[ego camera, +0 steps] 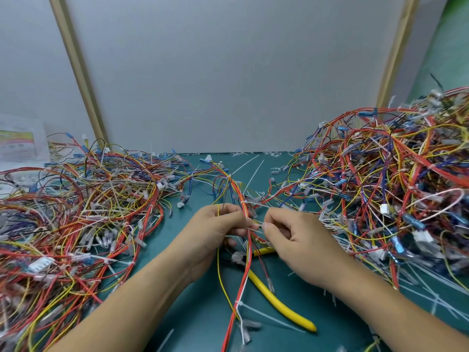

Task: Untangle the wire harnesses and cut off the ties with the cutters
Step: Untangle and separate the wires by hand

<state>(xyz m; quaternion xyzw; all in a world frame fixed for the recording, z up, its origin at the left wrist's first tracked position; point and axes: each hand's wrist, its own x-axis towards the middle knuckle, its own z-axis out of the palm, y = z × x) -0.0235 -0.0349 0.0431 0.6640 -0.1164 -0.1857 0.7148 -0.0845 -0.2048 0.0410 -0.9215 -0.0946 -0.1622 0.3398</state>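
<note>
A green work table [193,313] is carrying tangled wire harnesses: the left heap [83,212] is sprawling across the left of the frame, and the taller right heap [396,179] is piling up at the right edge. Yellow-handled cutters [279,303] are lying at lower centre, partly under wires, while white cut ties [253,174] are littering the surface between the heaps.

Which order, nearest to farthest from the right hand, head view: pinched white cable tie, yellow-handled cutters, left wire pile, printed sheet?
1. white cable tie: pinched by the right hand.
2. yellow-handled cutters: on the mat, just below the hand.
3. left wire pile: across the mat, left side.
4. printed sheet: far left, behind that pile.
</note>
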